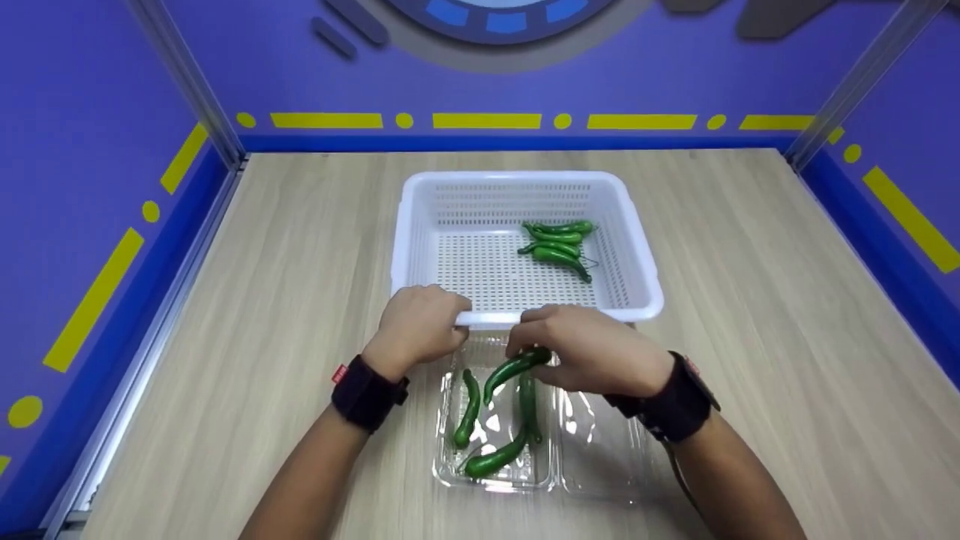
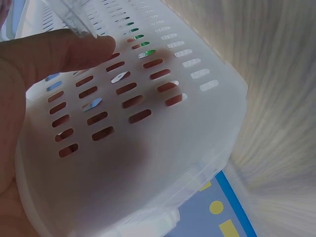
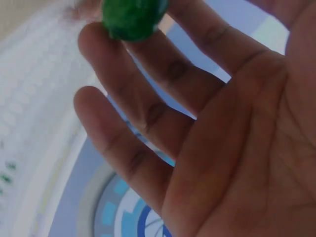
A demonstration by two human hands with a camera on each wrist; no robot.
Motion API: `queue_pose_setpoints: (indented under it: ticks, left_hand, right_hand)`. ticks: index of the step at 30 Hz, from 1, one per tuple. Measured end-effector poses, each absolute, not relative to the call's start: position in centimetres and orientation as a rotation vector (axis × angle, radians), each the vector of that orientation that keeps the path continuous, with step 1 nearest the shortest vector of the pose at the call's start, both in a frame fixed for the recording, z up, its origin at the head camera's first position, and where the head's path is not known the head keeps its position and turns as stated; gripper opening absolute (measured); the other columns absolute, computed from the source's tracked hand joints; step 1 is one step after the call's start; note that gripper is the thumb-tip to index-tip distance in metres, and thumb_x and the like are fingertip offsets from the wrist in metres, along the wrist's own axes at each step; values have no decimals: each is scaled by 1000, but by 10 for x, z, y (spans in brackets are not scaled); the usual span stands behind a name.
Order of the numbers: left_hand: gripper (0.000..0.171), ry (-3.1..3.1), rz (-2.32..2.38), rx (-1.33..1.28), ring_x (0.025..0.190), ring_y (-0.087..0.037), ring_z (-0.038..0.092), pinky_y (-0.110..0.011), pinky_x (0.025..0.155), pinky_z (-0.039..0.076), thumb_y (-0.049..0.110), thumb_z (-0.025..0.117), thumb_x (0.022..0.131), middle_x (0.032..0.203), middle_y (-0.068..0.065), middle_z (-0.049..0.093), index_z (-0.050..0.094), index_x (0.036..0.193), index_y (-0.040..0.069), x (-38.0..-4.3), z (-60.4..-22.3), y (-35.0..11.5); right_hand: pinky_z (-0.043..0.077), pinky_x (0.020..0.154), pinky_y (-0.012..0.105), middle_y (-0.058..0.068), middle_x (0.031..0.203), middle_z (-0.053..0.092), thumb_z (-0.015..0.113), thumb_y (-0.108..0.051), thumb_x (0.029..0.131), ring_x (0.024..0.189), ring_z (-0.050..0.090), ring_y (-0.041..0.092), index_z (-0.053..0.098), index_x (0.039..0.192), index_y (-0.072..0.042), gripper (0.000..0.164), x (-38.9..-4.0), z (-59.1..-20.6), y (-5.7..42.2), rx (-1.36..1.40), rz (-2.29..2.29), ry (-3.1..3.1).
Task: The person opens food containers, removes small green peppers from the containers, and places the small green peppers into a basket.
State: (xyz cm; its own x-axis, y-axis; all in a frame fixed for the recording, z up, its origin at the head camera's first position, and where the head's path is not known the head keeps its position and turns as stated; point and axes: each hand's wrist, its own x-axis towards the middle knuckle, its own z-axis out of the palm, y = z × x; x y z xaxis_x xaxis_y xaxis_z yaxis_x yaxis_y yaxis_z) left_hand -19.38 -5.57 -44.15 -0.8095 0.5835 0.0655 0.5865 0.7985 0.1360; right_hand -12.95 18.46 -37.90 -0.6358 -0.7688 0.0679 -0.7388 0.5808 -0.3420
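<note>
My left hand (image 1: pixel 422 326) grips the near rim of a white perforated basket (image 1: pixel 406 232), its thumb on the outer wall in the left wrist view. With its fingertips, my right hand (image 1: pixel 600 349) pinches a green chili pepper (image 1: pixel 511 370) by one end, over a clear plastic clamshell box (image 1: pixel 553 457). Only the pepper's rounded end (image 3: pixel 134 17) shows in the right wrist view. Inside the box lie a chili at the left (image 1: pixel 468 412), another curved across the front (image 1: pixel 495 460), and more green at the right (image 1: pixel 528 405), partly overlapped.
Several green chilies (image 1: pixel 559 255) lie grouped at the right side of the basket. The box's clear lid (image 1: pixel 604 465) lies folded out to the right on the wooden table (image 1: pixel 300 300). Blue panels (image 1: pixel 480 97) stand at the back and both sides.
</note>
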Motion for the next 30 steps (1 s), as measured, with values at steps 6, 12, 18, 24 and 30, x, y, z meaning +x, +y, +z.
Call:
queue_pose_setpoints:
  ticks: [6,12,18,24,30]
  left_hand:
    - [13,-2934,-237,-962,60,-19,55,-40,55,46,21,65,83,65,3,59,62,71,19,-203,-434,-51]
    - [11,-2896,-216,-964,59,-20,55,-40,53,46,21,65,83,65,3,60,63,72,18,-211,-427,-49]
    - [11,-2835,-226,-952,55,-19,52,-40,50,45,20,66,80,62,3,58,62,70,19,-211,-427,-50]
    - [11,-2884,-218,-979,54,-16,50,-36,49,41,21,67,80,61,6,56,62,70,20,-200,-439,-55]
    - [11,-2868,-219,-957,55,-17,53,-37,50,43,22,68,79,62,6,58,63,70,22,-195,-443,-56]
  right_hand:
    - [54,78,28,-14,95,67,75,-22,90,86,61,3,73,102,-24,12,-139,-367,196,-1281,-543,2770]
    - [54,78,29,-13,96,67,75,-19,89,87,62,4,72,103,-23,14,-148,-357,202,-1282,-564,2819]
    - [56,82,32,-8,101,69,77,-15,84,91,65,8,72,108,-19,25,-153,-353,207,-1272,-542,2907]
    - [56,84,31,-8,103,69,75,-18,85,93,66,8,71,110,-19,25,-144,-362,208,-1255,-577,2910]
    - [56,82,32,-8,102,69,77,-17,84,93,66,8,72,109,-18,25,-143,-366,208,-1291,-609,2945]
